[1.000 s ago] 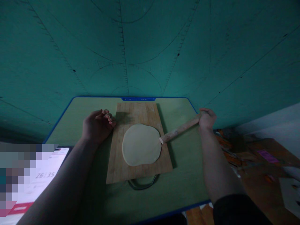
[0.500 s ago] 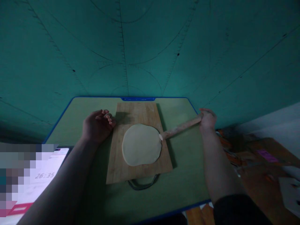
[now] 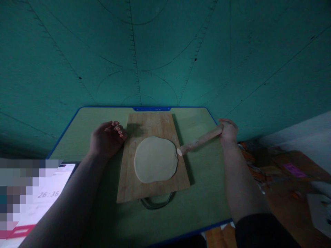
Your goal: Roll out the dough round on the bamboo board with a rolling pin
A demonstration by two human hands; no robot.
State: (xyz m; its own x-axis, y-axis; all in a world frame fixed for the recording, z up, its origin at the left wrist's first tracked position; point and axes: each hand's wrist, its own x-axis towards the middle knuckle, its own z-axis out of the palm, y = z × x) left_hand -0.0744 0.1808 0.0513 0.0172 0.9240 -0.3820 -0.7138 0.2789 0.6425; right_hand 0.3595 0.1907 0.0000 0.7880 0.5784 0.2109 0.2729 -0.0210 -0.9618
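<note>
A thin, roundish sheet of dough (image 3: 156, 160) lies flat on a wooden cutting board (image 3: 152, 124). My right hand (image 3: 228, 131) grips the far end of a wooden rolling pin (image 3: 201, 139), to the right of the board. The pin slants down to the left, its pale flat end by the dough's right edge; whether the two touch is hard to see. Beside the board's left edge, my left hand (image 3: 110, 137) is raised with loosely curled fingers, somewhat apart. Nothing shows in it.
Under the board is a green table (image 3: 207, 182) with a blue rim. A dark loop handle (image 3: 158, 206) sticks out at the board's near edge. A lit screen showing a timer (image 3: 49, 194) is at the lower left. Behind rises a green wall (image 3: 165, 51) with drawn lines.
The rolling pin's lower end has shifted slightly right, away from the dough's edge. My left hand stays almost in place, and the dough looks the same.
</note>
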